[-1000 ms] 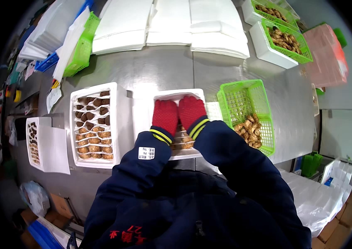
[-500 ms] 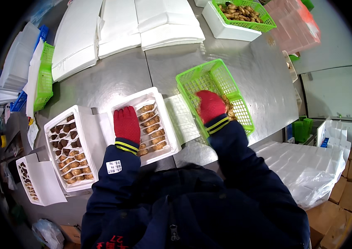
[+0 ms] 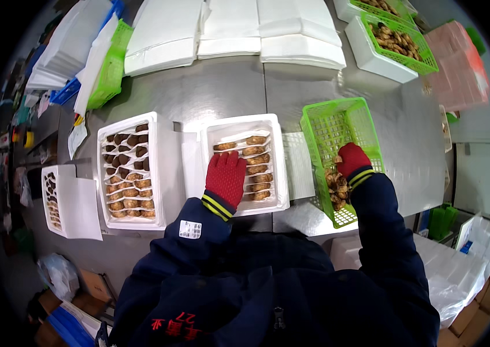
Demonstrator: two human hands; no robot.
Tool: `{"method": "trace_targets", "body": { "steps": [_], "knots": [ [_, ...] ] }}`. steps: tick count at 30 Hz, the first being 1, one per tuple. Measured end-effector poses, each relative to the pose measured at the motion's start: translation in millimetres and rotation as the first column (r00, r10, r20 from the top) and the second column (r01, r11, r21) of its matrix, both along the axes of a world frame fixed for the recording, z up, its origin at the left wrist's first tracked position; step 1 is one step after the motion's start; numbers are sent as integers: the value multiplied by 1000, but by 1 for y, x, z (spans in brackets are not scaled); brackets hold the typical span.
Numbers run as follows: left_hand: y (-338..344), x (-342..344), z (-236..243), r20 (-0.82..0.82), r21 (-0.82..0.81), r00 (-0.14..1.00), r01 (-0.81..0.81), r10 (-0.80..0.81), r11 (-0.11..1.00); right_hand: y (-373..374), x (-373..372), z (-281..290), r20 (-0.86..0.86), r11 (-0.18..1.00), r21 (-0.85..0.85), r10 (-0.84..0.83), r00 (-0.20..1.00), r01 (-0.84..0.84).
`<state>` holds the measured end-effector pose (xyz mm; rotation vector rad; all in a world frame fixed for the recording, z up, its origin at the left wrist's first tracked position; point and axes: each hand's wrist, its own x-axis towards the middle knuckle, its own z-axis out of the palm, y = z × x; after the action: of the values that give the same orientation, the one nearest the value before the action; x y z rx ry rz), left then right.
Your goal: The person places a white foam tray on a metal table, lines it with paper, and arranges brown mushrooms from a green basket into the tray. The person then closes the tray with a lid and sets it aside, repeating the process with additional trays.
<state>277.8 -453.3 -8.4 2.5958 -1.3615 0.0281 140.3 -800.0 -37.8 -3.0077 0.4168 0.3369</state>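
Note:
My left hand (image 3: 225,179), in a red knit glove, lies with its fingers stretched out over the left part of a white foam box (image 3: 283,173). Lined up in that box are light brown mushrooms (image 3: 259,168) between strips of white paper; the glove hides some of them. To the right, my right hand (image 3: 353,160), gloved in red too, reaches into a green plastic basket (image 3: 308,130). Its fingers are curled, and a pale mushroom (image 3: 337,159) shows at the fingertips. More loose mushrooms (image 3: 337,188) lie in the basket's near part, beside that hand.
A filled foam box (image 3: 161,168) with dark and light mushrooms stands left, beyond it a smaller filled box (image 3: 71,173). White foam sheets (image 3: 230,29) lie stacked along the back. Another green basket of mushrooms (image 3: 398,43) rests on a white box (image 3: 375,55) at back right.
The whole view has swung, shifting the table's things rightward. My left hand has drawn nearer to me within the box, uncovering a mushroom. My right hand has moved across to the basket's right side.

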Motion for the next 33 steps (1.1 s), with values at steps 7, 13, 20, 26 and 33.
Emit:
{"method": "trace_targets", "body": {
  "steps": [7, 13, 20, 26, 33],
  "knots": [
    [-12, 10, -12, 70, 129, 987, -150, 141, 980, 150, 92, 63, 145, 179, 982, -477, 867, -66],
    [-12, 6, -28, -33, 92, 982, -182, 186, 979, 229, 153, 6, 121, 377, 918, -557, 821, 120],
    [-11, 4, -28, -44, 22, 984, -171, 172, 985, 212, 152, 0, 318, 800, 598, -194, 928, -38],
    [-11, 4, -24, 45, 64, 985, -168, 165, 984, 216, 143, 19, 243, 901, 430, -181, 953, 61],
    [-10, 3, -32, 14, -21, 976, -215, 215, 976, 220, 153, 15, 247, 747, 662, -301, 921, 66]
  ]
}}
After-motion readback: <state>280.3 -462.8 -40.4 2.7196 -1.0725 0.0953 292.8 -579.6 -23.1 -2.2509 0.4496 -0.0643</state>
